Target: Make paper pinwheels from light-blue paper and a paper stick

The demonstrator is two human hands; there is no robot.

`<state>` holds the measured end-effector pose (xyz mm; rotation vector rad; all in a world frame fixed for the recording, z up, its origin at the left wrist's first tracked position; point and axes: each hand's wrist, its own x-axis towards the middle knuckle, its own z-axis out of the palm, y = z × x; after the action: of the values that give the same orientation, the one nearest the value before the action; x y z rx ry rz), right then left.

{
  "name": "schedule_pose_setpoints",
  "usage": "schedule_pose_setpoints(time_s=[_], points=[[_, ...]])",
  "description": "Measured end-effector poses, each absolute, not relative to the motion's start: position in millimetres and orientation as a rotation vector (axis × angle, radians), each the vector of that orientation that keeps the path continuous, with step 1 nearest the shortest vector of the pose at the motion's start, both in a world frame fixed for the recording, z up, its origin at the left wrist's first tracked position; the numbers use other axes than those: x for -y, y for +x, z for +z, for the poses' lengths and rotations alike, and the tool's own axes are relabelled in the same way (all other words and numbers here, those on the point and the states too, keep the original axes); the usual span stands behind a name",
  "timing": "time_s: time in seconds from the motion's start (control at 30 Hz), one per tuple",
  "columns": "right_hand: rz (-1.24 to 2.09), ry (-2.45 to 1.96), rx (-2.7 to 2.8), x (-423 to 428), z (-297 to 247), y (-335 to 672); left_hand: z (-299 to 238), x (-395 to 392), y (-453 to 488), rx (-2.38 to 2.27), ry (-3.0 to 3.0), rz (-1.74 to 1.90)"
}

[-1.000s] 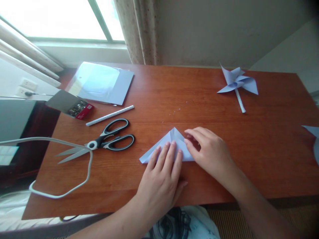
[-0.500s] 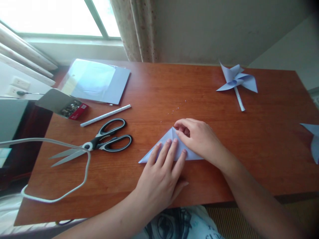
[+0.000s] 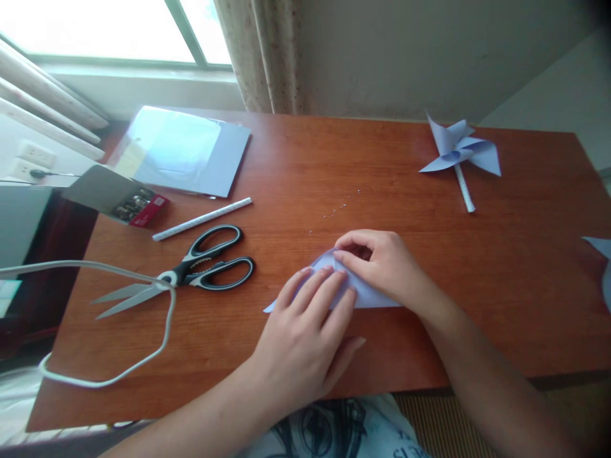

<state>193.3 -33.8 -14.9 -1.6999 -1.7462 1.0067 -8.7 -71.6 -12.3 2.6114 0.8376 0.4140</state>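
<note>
A folded sheet of white paper [image 3: 375, 296] lies near the front of the table, its long straight edge toward me. My left hand [image 3: 310, 324] rests flat on it from the near side, fingers stretched out and slightly apart. Thumb and forefinger of my right hand [image 3: 382, 264] pinch the paper at its top corner, which bulges up a little. Part of the sheet is hidden beneath both hands. Scissors [image 3: 195, 267] with black and grey handles lie to the left, blades spread.
A white paper stick [image 3: 203, 219] lies behind the scissors, near an open small box [image 3: 121, 200] and a packet of paper [image 3: 191, 152]. A white cable [image 3: 165, 331] loops at left. A paper pinwheel [image 3: 461, 152] lies at back right; tiny beads [image 3: 334, 211] dot the middle.
The top corner of the paper, flat and pointed before, is now lifted and curved under my right fingers. My left hand has shifted very slightly on the sheet. The camera view moved a little.
</note>
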Motion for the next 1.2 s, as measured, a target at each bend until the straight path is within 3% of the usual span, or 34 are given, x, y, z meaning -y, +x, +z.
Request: schedule_pose_setpoints(time_s=[0.2,0.43,1.2], points=[[1.342,-1.537,1.594,36.9,-6.5,193.6,7.1,20.2,-16.6,-1.141,2.23,0.505],[1.395,-1.484,1.557,39.5,-3.0,192.9,-4.4,3.6,-13.4,-0.972,1.663,0.361],[1.337,-1.517,1.629,41.2,0.8,192.8,-5.2,3.4,-14.6,-1.044,1.629,0.351]])
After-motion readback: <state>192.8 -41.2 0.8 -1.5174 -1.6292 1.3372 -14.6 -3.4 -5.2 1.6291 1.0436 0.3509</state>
